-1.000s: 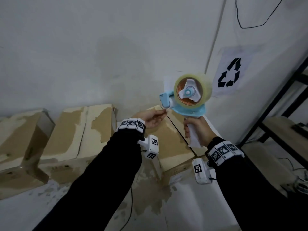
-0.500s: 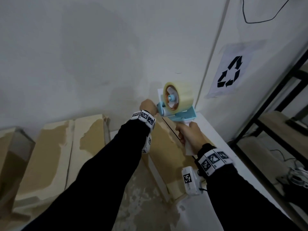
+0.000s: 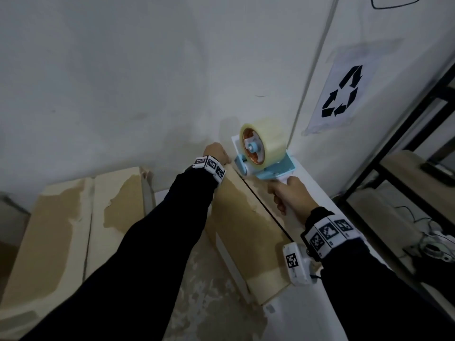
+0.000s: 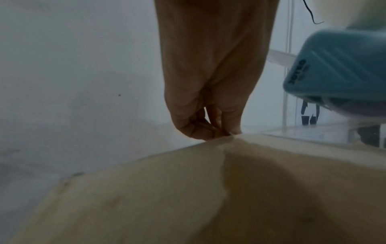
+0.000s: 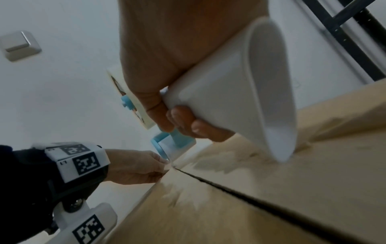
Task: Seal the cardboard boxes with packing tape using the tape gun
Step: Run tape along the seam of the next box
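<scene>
At box (image 3: 246, 217) far edge, left fingers (image 4: 200, 127) pinching tape end, right fingers (image 5: 188, 122) wrapped round tape gun (image 3: 268, 166) handle.

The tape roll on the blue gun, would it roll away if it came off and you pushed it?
Probably yes: the tape roll is a round, wide hoop, so it should roll easily on its edge. It looks thick with tape, so likely fairly heavy for its size. Laid flat, it would probably stay put.

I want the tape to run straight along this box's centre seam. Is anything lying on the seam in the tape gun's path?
Nothing visible does. The seam is bare from the tape gun back toward the person.
</scene>
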